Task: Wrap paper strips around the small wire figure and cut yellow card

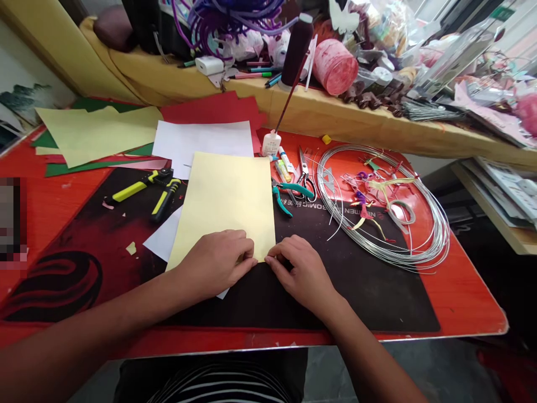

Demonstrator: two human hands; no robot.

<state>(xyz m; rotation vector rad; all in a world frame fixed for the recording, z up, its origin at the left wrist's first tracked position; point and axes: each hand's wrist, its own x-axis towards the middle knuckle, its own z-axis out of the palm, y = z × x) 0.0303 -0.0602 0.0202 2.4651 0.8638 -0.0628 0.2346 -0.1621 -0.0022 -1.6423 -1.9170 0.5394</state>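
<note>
On the black-and-red desk mat point(356, 296) lies a pale-yellow paper sheet point(229, 201), apparently uncut, any shaping seemingly left to do, its near edge pinched by the left hand point(220, 257), its near-right corner by the right hand point(302, 271).

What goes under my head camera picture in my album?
Left hand and right hand at the near edge of a yellow sheet, coiled wire to the right.

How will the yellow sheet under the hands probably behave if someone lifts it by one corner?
The yellow sheet looks thin, so it is probably light. Being so broad, it would likely sag rather than stay flat. Its near edge may crease easily where the left hand and right hand touch it.
</note>
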